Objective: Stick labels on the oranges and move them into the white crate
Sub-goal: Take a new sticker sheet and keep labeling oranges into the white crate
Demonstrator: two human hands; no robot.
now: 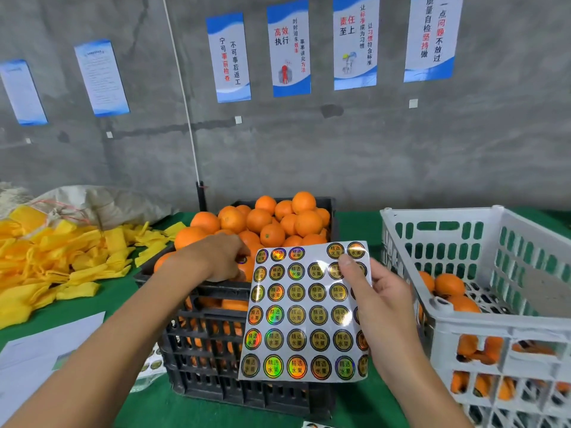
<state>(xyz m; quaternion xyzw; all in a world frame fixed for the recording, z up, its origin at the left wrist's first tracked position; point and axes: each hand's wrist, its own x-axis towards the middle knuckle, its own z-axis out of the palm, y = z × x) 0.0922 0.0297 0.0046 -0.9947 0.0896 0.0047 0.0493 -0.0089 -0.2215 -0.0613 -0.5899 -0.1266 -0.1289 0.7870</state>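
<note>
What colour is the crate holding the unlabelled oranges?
Black crate, seen in the head view.

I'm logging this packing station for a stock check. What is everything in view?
black crate: one, black, centre of the table, heaped with oranges
white crate: one, white, right, a few oranges inside
label sheet: one, round gold labels, in front of the black crate
foam sleeves: a pile, yellow, left
posters: six, blue and white, on the wall
left hand: on an orange in the black crate
right hand: holds the label sheet
</note>
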